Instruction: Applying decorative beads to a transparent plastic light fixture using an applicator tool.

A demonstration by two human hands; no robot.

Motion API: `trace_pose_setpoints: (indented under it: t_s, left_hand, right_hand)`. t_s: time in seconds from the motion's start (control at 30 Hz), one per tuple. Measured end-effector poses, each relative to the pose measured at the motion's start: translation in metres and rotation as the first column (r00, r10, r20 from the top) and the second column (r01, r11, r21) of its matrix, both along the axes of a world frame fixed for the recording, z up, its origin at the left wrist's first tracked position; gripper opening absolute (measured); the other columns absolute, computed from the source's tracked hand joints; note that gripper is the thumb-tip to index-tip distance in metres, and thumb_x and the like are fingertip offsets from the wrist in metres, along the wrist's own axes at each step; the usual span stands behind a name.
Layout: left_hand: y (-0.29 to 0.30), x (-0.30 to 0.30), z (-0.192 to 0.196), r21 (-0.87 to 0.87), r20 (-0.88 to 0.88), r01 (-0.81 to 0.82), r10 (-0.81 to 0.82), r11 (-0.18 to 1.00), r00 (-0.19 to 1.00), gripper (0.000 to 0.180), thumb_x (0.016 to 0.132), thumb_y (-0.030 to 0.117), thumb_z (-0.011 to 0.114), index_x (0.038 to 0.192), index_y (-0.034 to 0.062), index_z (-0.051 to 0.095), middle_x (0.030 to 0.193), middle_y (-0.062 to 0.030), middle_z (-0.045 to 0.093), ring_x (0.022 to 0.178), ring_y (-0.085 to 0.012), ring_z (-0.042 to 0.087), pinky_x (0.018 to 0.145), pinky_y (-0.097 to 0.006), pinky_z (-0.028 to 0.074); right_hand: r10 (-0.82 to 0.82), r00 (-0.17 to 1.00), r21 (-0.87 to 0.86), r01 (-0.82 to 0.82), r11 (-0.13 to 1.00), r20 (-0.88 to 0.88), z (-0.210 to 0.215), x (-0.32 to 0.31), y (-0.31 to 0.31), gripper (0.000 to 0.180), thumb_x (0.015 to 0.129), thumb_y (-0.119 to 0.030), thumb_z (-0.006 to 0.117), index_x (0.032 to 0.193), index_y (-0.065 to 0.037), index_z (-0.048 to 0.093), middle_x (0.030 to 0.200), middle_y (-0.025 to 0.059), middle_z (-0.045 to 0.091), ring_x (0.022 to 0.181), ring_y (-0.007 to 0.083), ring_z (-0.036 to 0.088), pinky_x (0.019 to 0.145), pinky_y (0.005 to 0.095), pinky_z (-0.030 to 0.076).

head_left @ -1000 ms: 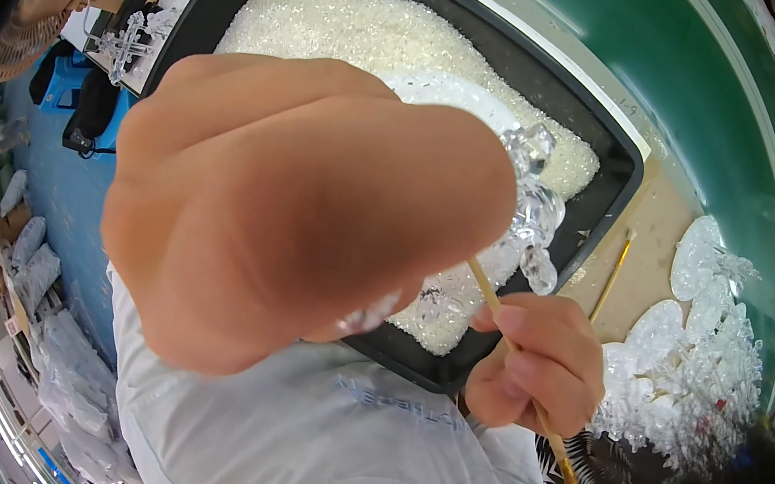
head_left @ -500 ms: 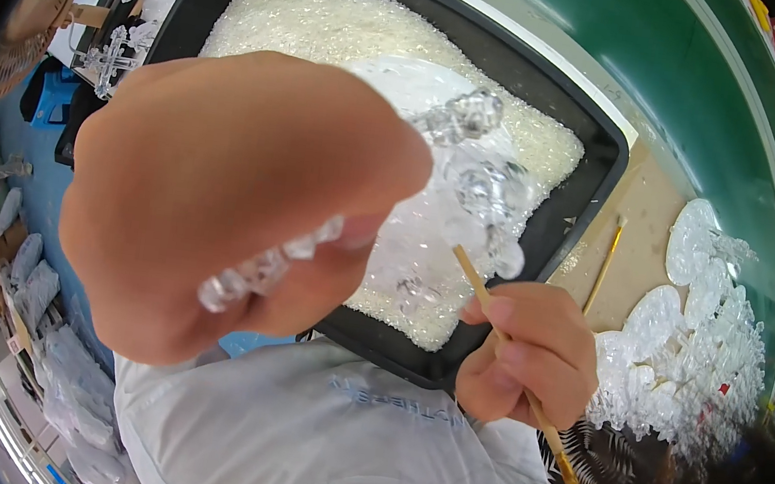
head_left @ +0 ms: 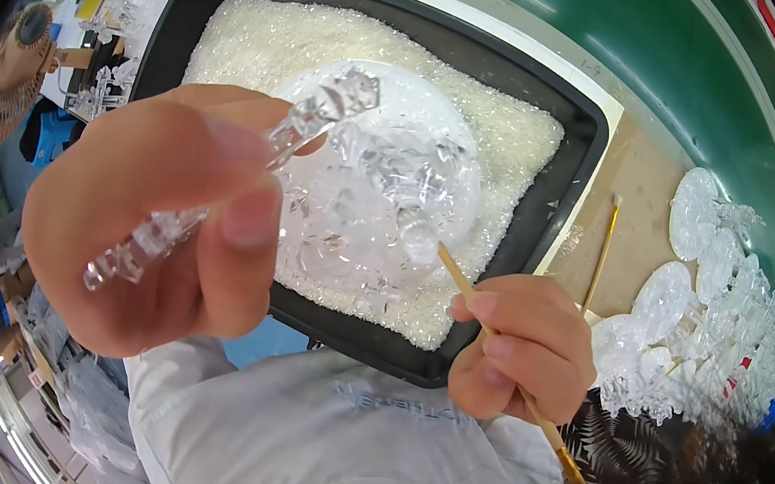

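My left hand point(head_left: 166, 213) is raised close to the camera, thumb and fingers pinched on a clear, faceted, cross-like ornament point(head_left: 332, 107). One arm of it sticks out below the palm, and others stretch over the tray. In my right hand point(head_left: 525, 353) is a thin wooden paintbrush point(head_left: 540, 421), handle end up and bristles down toward my body. The handle's tip is at the ornament's rounded lower end; whether they touch I cannot tell. Behind the ornament shows a pale round disc point(head_left: 327, 259); whether it joins the ornament I cannot tell.
A black tray point(head_left: 574, 193) of white glittering granules point(head_left: 279, 27) lies beneath my hands. To its right are a second brush point(head_left: 604, 256) and a heap of clear discs and ornaments point(head_left: 699, 332). A brown fan point(head_left: 7, 84) and more clear pieces point(head_left: 110, 83) stand at the far left.
My left hand has turned and shifted left, so its pinching thumb and fingers now show. The ornament has turned with it, its rounded end coming to the brush handle's tip. My right hand stays nearly still.
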State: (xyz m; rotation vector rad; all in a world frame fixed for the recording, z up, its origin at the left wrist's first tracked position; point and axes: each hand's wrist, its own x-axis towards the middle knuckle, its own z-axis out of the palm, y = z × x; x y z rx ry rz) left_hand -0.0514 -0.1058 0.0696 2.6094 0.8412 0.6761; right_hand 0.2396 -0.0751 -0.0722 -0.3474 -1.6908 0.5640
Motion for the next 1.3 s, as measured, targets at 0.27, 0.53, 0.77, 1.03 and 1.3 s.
trace_pose_setpoints:
  t_s: [0.27, 0.53, 0.77, 1.03, 1.3]
  left_hand:
    - [0.006, -0.001, 0.010, -0.010, -0.048, 0.051, -0.052, 0.999, 0.998, 0.028, 0.071, -0.011, 0.057, 0.099, -0.0075, 0.055, 0.086, -0.0271, 0.068, 0.062, -0.0319, 0.069, 0.052, -0.036, 0.053]
    - [0.029, 0.031, 0.010, -0.018, -0.086, 0.070, -0.072, 0.997, 0.994, 0.027, 0.071, -0.011, 0.057, 0.097, -0.0076, 0.056, 0.086, -0.0270, 0.068, 0.062, -0.0321, 0.068, 0.052, -0.036, 0.052]
    - [0.038, 0.046, 0.005, -0.004, -0.108, -0.016, 0.016, 1.000, 0.994, 0.026, 0.070, -0.011, 0.057, 0.096, -0.0076, 0.056, 0.086, -0.0269, 0.068, 0.062, -0.0322, 0.068, 0.052, -0.036, 0.052]
    - [0.018, 0.009, 0.002, -0.001, -0.103, -0.108, 0.107, 0.994, 0.989, 0.025, 0.070, -0.011, 0.057, 0.094, -0.0077, 0.057, 0.086, -0.0268, 0.068, 0.062, -0.0324, 0.068, 0.052, -0.036, 0.052]
    - [-0.006, -0.006, -0.005, -0.003, -0.054, -0.115, 0.114, 0.993, 0.992, 0.024, 0.069, -0.011, 0.058, 0.093, -0.0078, 0.057, 0.085, -0.0267, 0.068, 0.062, -0.0326, 0.068, 0.051, -0.036, 0.052]
  right_hand:
    - [0.007, 0.999, 0.015, -0.006, 1.000, -0.034, -0.003, 0.002, 0.001, 0.025, 0.075, 0.006, 0.051, 0.100, 0.006, 0.053, 0.096, 0.0261, 0.063, 0.058, 0.0291, 0.066, 0.049, 0.0336, 0.054]
    - [-0.025, 0.999, -0.042, 0.026, 0.999, 0.034, 0.002, 0.001, -0.001, 0.026, 0.077, 0.006, 0.053, 0.103, 0.005, 0.053, 0.097, 0.0265, 0.063, 0.061, 0.0289, 0.067, 0.051, 0.0343, 0.055]
    - [0.024, 0.990, -0.020, -0.021, 1.000, 0.141, 0.011, -0.002, 0.003, 0.023, 0.080, 0.005, 0.058, 0.103, 0.007, 0.054, 0.096, 0.0281, 0.064, 0.063, 0.0298, 0.068, 0.053, 0.0352, 0.056]
    - [0.002, 0.993, -0.079, 0.008, 0.997, 0.121, 0.006, -0.009, 0.002, 0.012, 0.085, 0.001, 0.061, 0.094, 0.008, 0.057, 0.087, 0.0274, 0.064, 0.069, 0.0314, 0.068, 0.058, 0.0363, 0.056]
    - [-0.119, 0.993, -0.023, 0.119, 0.993, 0.014, 0.001, -0.021, 0.000, 0.026, 0.089, -0.012, 0.071, 0.088, 0.010, 0.057, 0.074, 0.0222, 0.064, 0.059, 0.0305, 0.065, 0.046, 0.0353, 0.054]
